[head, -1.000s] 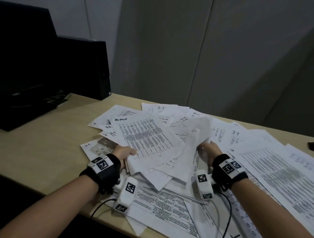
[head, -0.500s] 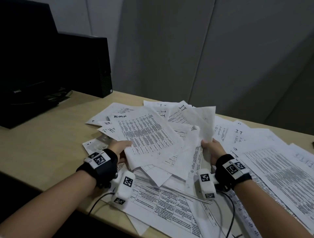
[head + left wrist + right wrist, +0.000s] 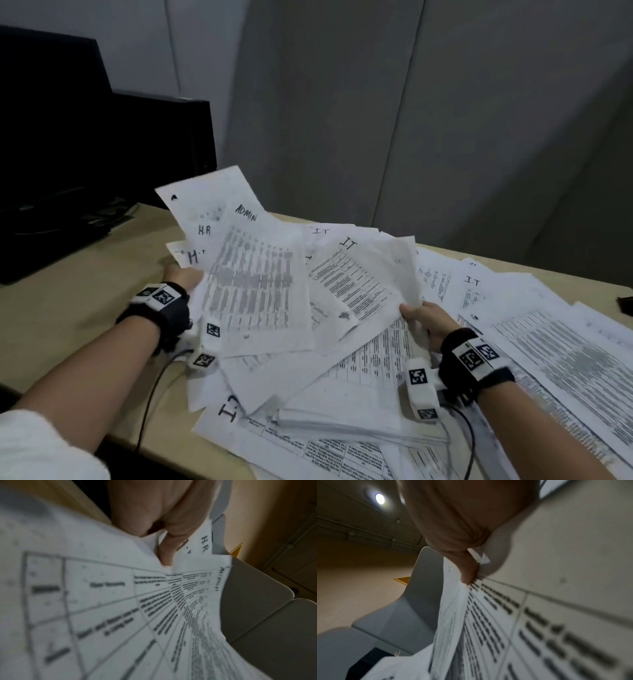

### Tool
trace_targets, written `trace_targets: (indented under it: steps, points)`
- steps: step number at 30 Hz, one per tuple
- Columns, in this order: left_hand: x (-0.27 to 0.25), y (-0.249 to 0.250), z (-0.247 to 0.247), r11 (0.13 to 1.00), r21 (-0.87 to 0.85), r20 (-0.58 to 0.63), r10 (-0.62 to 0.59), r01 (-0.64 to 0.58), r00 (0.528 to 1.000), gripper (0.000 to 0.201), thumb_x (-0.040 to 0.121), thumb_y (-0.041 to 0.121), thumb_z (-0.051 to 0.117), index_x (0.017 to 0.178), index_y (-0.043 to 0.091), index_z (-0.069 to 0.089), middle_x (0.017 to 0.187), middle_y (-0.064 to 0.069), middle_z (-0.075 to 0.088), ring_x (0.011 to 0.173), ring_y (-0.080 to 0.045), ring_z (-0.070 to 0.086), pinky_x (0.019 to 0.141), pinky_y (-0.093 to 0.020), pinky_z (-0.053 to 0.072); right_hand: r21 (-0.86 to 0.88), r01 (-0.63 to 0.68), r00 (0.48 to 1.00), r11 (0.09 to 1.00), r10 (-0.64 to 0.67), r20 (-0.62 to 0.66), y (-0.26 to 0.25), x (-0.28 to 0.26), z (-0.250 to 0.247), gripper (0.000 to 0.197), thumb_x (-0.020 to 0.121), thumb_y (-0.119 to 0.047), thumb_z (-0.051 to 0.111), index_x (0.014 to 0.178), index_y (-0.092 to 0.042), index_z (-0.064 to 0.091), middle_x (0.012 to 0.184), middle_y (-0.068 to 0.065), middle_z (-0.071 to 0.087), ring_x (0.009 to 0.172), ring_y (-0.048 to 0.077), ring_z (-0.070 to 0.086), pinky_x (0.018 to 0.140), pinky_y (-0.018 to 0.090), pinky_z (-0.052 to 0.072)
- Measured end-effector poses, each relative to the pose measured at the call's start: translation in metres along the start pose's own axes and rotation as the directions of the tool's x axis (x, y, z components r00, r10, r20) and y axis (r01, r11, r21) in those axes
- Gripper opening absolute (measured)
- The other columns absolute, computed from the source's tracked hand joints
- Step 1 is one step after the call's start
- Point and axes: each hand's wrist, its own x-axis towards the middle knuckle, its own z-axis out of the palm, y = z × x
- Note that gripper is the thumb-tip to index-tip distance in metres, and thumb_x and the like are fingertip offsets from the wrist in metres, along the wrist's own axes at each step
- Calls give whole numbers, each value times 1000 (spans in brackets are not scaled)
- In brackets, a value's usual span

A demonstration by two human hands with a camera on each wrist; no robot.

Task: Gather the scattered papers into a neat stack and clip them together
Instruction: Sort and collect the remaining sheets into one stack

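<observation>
A loose bundle of printed sheets (image 3: 260,284) marked ADMIN, HR and IT is lifted off the desk, fanned and uneven. My left hand (image 3: 181,275) grips its left edge, thumb (image 3: 165,551) on top of the sheets (image 3: 120,601). My right hand (image 3: 423,320) grips the bundle's right edge, thumb (image 3: 467,569) pressed on the pages (image 3: 522,615). More papers (image 3: 548,342) lie scattered over the desk to the right and below the bundle, with a thicker stack (image 3: 342,421) near the front edge. No clip is visible.
A tan desk (image 3: 85,298) carries the papers. A black monitor (image 3: 48,137) and a black computer case (image 3: 164,150) stand at the back left. Grey partition panels (image 3: 411,120) run behind the desk. A small dark object (image 3: 625,305) sits at the right edge.
Both hands have raised the bundle higher off the desk and tilted it upright, gathering more sheets from the left. The hands moved apart a little along its edges.
</observation>
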Motion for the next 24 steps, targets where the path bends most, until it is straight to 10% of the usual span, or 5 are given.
trace_targets:
  steps: [6, 11, 17, 21, 24]
  points:
    - [16, 21, -42, 989, 32, 256, 130, -143, 958, 20, 88, 1, 57, 107, -6, 59, 123, -16, 56, 102, -40, 57, 97, -41, 44, -55, -24, 999, 998, 23, -35, -6, 2, 3, 20, 92, -21, 55, 81, -5, 50, 32, -5, 50, 23, 5, 42, 28, 11, 32]
    - [3, 56, -7, 879, 326, 397, 209, -349, 894, 44, 81, 8, 66, 121, -6, 54, 124, -26, 58, 115, -41, 56, 102, -49, 43, -76, 5, 995, 997, -12, -102, -8, 5, 11, 34, 94, -34, 48, 71, -9, 51, 53, 0, 56, 49, 12, 53, 39, 16, 39]
    - [-40, 68, 59, 768, 323, 667, 230, -553, 709, 46, 85, 23, 64, 124, 2, 53, 125, -14, 59, 114, -29, 55, 103, -40, 40, 30, -27, 999, 999, 28, -41, -4, -1, 10, 70, 79, -64, 54, 128, -15, 50, 83, -10, 71, 54, 4, 61, 52, 12, 47]
    - [-45, 62, 96, 773, 356, 576, 260, -525, 775, 51, 82, 37, 64, 116, -1, 59, 116, -14, 64, 105, -29, 60, 88, -30, 44, 93, -72, 993, 993, 63, 98, -5, -13, 15, 65, 78, -59, 59, 123, -12, 58, 120, 14, 64, 108, 35, 62, 92, 46, 49]
    - [-40, 62, 112, 845, 296, 425, 300, -445, 854, 42, 83, 25, 68, 112, -4, 62, 115, -17, 65, 107, -30, 61, 85, -28, 43, 144, -27, 997, 989, 16, 72, -6, -16, 18, 59, 89, -54, 45, 124, -7, 53, 119, 14, 63, 102, 31, 63, 88, 44, 50]
